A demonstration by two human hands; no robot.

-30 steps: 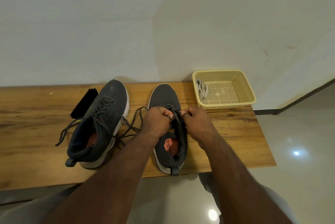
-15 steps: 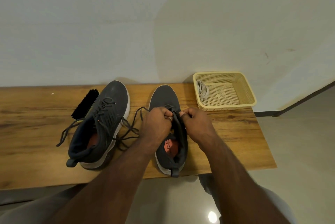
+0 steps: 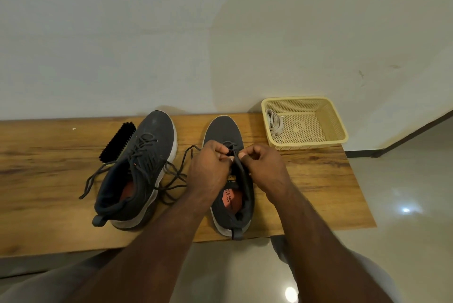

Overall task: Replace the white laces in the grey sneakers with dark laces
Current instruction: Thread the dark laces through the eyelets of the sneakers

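we take the right sneaker as our landmark: it stands on the wooden counter, toe toward the wall, heel near the front edge. both our hands meet over its middle. the left hand is curled above the sneaker's left side, its fingers pinching the dark lace just above the tongue. the right hand is curled above the sneaker's right side, its fingers pinched on the same lace, almost touching the left hand's fingertips. between the hands a strand of that lace runs down over the sneaker's opening, where an orange insole shows. a loose length of the lace trails off the sneaker's left side and lies in loops on the counter.

left of the landmark sneaker, and apart from it, stands the left sneaker, angled, with its own dark lace threaded through the eyelets and the ends lying loose on the counter around it. farther left of that one, just beside its toe half, lies a black brush.

beyond the landmark sneaker's toe and to its right, against the wall, sits a pale yellow basket. the white laces lie bundled in the basket's left part.
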